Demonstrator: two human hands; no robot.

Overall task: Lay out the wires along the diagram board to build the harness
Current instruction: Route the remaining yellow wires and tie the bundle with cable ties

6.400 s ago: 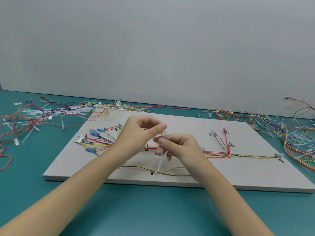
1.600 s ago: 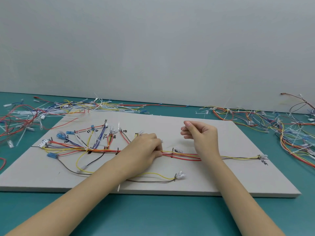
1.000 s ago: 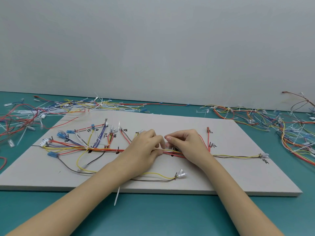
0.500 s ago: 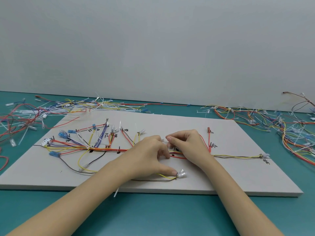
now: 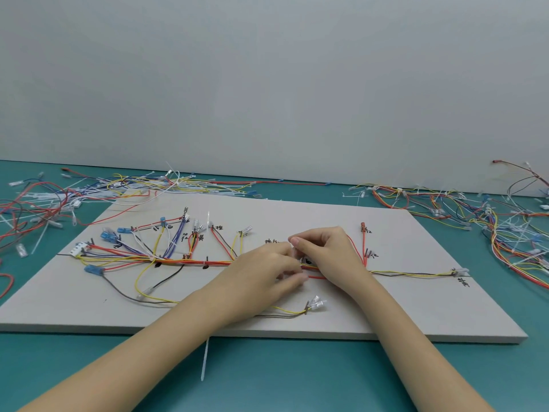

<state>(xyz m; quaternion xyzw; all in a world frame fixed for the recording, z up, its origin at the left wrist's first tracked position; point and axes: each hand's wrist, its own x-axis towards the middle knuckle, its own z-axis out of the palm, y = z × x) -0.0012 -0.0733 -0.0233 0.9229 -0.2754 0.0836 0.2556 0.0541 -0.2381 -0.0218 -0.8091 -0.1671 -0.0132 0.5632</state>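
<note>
The pale diagram board (image 5: 416, 307) carries a wire harness; its main trunk (image 5: 184, 261) of red, yellow and blue wires runs left to right. My left hand (image 5: 264, 272) and my right hand (image 5: 326, 254) meet over the trunk at the board's middle. My left hand pinches the trunk between thumb and fingers. My right hand's curled fingers pinch a small white cable tie (image 5: 297, 252) at the same spot; most of the tie is hidden. A yellow and brown branch (image 5: 291, 312) ends in clear connectors just in front of my hands.
Loose wires and ties lie heaped on the teal table at the back left (image 5: 59, 197) and at the right (image 5: 490, 227). A spare white cable tie (image 5: 205, 358) lies off the board's front edge under my left forearm. A grey wall stands behind.
My left thumb has drawn back from the clear connectors of the front branch up to the trunk. My right hand stays at the same spot on the trunk.
</note>
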